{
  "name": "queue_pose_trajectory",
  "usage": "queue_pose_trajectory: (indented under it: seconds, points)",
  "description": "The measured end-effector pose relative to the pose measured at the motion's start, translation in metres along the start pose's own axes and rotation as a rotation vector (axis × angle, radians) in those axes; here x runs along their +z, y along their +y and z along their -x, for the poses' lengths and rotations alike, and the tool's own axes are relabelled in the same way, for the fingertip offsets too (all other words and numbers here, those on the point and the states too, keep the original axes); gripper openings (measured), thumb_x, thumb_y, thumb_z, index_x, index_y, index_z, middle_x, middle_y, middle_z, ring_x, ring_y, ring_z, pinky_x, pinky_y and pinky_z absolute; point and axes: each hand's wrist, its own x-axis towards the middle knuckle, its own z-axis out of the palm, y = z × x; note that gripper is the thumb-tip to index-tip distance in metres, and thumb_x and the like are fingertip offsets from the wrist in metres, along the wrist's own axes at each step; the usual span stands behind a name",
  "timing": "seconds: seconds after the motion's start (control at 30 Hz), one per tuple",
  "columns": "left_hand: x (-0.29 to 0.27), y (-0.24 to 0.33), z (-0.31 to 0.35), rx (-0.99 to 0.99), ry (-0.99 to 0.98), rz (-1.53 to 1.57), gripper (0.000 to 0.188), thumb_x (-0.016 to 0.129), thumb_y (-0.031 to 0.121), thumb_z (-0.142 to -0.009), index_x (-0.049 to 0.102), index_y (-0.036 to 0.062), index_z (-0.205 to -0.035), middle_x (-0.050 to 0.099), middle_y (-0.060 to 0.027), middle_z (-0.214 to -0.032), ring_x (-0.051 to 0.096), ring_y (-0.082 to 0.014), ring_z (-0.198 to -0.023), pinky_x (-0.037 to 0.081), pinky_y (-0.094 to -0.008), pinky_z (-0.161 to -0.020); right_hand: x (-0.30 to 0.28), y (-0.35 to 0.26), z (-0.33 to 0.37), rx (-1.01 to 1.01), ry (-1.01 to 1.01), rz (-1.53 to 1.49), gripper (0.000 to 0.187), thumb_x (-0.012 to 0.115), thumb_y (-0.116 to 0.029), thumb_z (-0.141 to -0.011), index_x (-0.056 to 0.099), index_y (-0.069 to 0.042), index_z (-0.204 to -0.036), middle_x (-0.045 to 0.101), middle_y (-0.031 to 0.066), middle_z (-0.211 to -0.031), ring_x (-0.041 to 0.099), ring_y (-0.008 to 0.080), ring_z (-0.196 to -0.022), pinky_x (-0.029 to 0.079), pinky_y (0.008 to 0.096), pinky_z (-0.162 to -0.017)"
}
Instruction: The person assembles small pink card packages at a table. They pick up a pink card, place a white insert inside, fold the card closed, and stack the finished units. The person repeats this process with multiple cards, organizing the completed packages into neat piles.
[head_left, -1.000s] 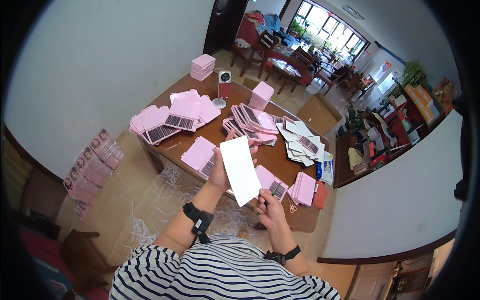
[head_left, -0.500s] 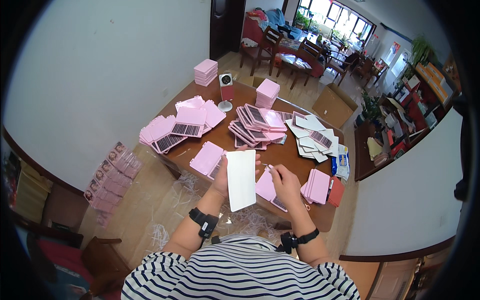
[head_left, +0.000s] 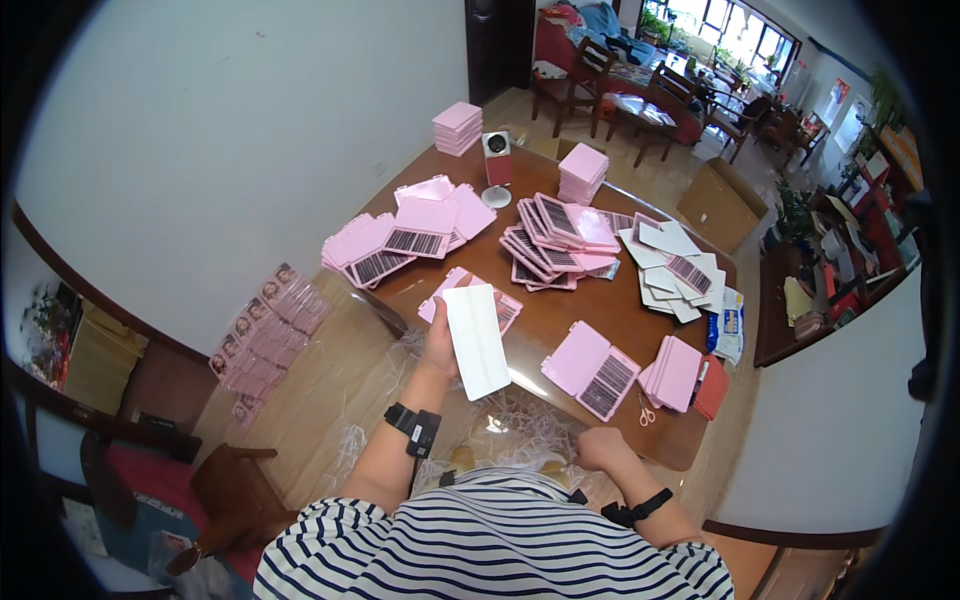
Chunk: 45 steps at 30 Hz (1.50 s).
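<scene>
In my left hand (head_left: 439, 341) is a long white card (head_left: 479, 342), tilted upright above the table's front edge, with the fingers wrapped behind it. Partly hidden behind the card lies an open pink case (head_left: 509, 308). My right hand (head_left: 603, 449) is closed near my body, off the front edge of the table; whatever its curled fingers hold, if anything, is hidden. Just beyond it another open pink case (head_left: 574, 361) lies flat, its right half filled with rows of black strips (head_left: 610, 384). Small orange-handled scissors (head_left: 647, 415) rest right of that case.
The brown table (head_left: 440, 262) bears several open pink cases (head_left: 427, 215), a middle heap (head_left: 560, 240), closed stacks (head_left: 457, 127), a pile of white cards (head_left: 667, 270) and a camera-like device on a stand (head_left: 496, 165). Shredded paper (head_left: 520, 425) and packaged pink boxes (head_left: 270, 335) lie on the floor.
My right hand has drawn back from the right-hand pink case toward my body. That case now lies fully in view. The left hand still holds the white card. The whole view has shifted.
</scene>
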Motion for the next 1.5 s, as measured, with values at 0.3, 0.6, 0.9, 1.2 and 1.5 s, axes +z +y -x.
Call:
queue_pose_trajectory:
  seconds: [0.3,0.6,0.9,1.2,1.5]
  points:
    - [-0.003,-0.026,0.039,-0.227,-0.132,0.012,0.072,0.033,0.062,-0.104,0.029,0.0146,-0.159,0.049,-0.0207,-0.15,0.055,-0.034,-0.133,0.048,-0.0479,-0.11,-0.063,-0.073,-0.092,-0.115,0.847,-0.896,0.026,0.068,-0.028,-0.094,0.073,-0.003,-0.098,0.07,0.0125,-0.074,0.066,0.0202,-0.065,0.05,0.0338,-0.061]
    - [-0.013,0.001,0.048,-0.15,-0.053,0.156,0.072,0.037,0.063,-0.103,0.033,0.0154,-0.157,0.047,-0.0269,-0.15,0.055,-0.0415,-0.131,0.048,-0.0557,-0.108,-0.009,-0.083,-0.037,-0.209,0.312,-0.463,0.023,0.068,-0.03,-0.088,0.077,-0.01,-0.092,0.071,0.0142,-0.078,0.069,0.0304,-0.07,0.054,0.0411,-0.066]
    - [0.008,0.024,0.058,-0.128,-0.085,0.228,0.075,0.039,0.068,-0.1,0.035,0.0181,-0.156,0.043,-0.0275,-0.153,0.054,-0.0463,-0.131,0.047,-0.0595,-0.108,-0.034,-0.07,-0.047,0.158,0.903,-0.508,0.023,0.068,-0.027,-0.09,0.077,-0.007,-0.096,0.073,0.0142,-0.088,0.069,0.034,-0.085,0.054,0.0437,-0.072]
    - [0.026,0.017,0.06,-0.202,-0.105,0.31,0.07,0.042,0.065,-0.1,0.041,0.0159,-0.15,0.043,-0.025,-0.154,0.052,-0.0494,-0.132,0.044,-0.0628,-0.11,-0.087,-0.102,-0.073,0.126,1.194,-0.54,0.017,0.072,-0.024,-0.09,0.076,-0.007,-0.093,0.071,0.0102,-0.08,0.066,0.0264,-0.073,0.051,0.0383,-0.065]
    - [0.013,0.005,0.048,-0.185,-0.16,0.333,0.067,0.034,0.065,-0.103,0.04,0.0206,-0.154,0.038,-0.0273,-0.157,0.046,-0.0547,-0.136,0.038,-0.0668,-0.112,-0.085,-0.09,-0.064,0.078,1.167,-0.421,0.016,0.073,-0.025,-0.088,0.076,-0.009,-0.088,0.068,0.011,-0.074,0.065,0.0293,-0.071,0.05,0.0404,-0.062]
